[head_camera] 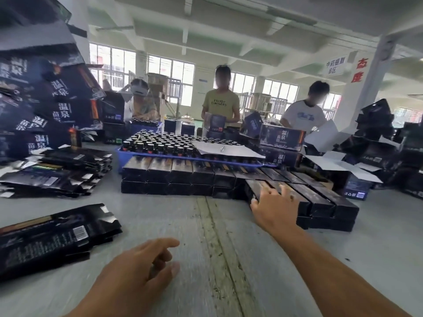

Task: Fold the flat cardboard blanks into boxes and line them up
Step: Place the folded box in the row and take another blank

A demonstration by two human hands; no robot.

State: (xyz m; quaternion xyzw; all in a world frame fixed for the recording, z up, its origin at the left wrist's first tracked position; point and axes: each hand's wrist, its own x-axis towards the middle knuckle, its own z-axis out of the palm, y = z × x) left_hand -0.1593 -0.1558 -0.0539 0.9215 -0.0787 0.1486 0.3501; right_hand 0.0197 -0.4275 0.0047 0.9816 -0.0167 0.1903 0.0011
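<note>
Folded black boxes [320, 197] stand in stacked rows across the middle of the grey table [183, 225]. My right hand [272, 202] reaches forward, fingers spread, and presses on the nearest box at the row's left end. My left hand [137, 268] hovers low over the table with loosely curled fingers and holds nothing. A pile of flat black blanks [52, 236] lies at the near left. A second, larger heap of blanks [57, 170] lies behind it.
A blue tray [121, 154] of dark bottles sits behind the box rows, with a white sheet [224, 148] on it. Tall stacks of printed cartons [45, 99] rise at the left and more at the right [377, 138]. Three people work at the far side.
</note>
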